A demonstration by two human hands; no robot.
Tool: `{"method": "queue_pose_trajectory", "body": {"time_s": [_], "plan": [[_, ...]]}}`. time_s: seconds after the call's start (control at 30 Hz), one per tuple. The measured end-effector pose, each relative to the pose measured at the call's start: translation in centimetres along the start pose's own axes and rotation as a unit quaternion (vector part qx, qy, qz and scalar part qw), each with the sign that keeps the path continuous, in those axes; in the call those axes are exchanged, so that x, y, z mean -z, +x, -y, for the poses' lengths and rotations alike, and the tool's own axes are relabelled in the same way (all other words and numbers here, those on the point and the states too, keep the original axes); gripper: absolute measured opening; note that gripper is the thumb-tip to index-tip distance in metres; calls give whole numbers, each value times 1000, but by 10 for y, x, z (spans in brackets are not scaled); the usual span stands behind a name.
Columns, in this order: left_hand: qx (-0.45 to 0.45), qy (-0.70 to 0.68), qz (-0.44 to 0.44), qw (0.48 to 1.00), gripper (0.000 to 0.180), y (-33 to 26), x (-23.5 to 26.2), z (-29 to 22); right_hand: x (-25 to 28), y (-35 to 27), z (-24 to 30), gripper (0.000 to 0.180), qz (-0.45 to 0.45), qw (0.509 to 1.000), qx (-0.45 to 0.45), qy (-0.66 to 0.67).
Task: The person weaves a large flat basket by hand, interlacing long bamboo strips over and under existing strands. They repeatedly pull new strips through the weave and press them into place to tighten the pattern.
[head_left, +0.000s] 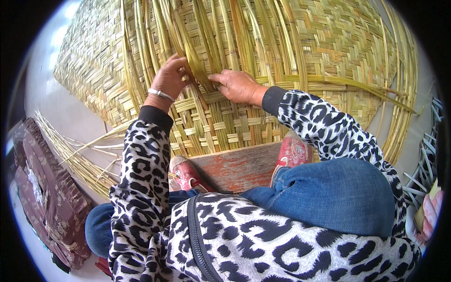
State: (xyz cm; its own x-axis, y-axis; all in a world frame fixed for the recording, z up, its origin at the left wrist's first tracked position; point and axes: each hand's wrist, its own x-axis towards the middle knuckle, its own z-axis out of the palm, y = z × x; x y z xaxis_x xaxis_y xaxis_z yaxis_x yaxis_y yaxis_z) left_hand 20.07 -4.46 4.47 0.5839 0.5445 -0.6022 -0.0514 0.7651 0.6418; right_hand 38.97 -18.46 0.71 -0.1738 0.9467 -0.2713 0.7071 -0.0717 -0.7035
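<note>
A large woven reed mat (263, 61) fills the upper frame. Below centre lies a worn red wooden board (235, 167). At upper centre, the left hand (170, 79) curls its fingers around 1 loose reed strip (195, 58); the right hand (237, 85) pinches the same strip, fingers nearly closed.

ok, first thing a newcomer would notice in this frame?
The big woven straw mat fills the upper half, loose strands fanning out at its right edge. At its centre the left hand and right hand pinch strands where the weave ends. Below, the leopard-print sleeves and a worn red wooden board between pink shoes.
</note>
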Motion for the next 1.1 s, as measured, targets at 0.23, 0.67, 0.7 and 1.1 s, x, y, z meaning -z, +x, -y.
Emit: {"method": "queue_pose_trajectory", "body": {"time_s": [0.23, 0.67, 0.7, 1.1], "plan": [[-110, -246, -167, 949, 50, -32, 26, -6, 0, 0, -6, 38, 2, 999, 6, 48], [-101, -201, -374, 900, 28, -65, 87, 0, -18, -20, -10, 24, -181, 981, 63, 24], [-105, -201, -356, 906, 25, -65, 87, 4, -18, -22, -10, 26, -191, 979, 71, 6], [-93, -1, -410, 907, 22, -66, 65, 46, -19, -35, -5, 42, -178, 964, 147, -134]]}}
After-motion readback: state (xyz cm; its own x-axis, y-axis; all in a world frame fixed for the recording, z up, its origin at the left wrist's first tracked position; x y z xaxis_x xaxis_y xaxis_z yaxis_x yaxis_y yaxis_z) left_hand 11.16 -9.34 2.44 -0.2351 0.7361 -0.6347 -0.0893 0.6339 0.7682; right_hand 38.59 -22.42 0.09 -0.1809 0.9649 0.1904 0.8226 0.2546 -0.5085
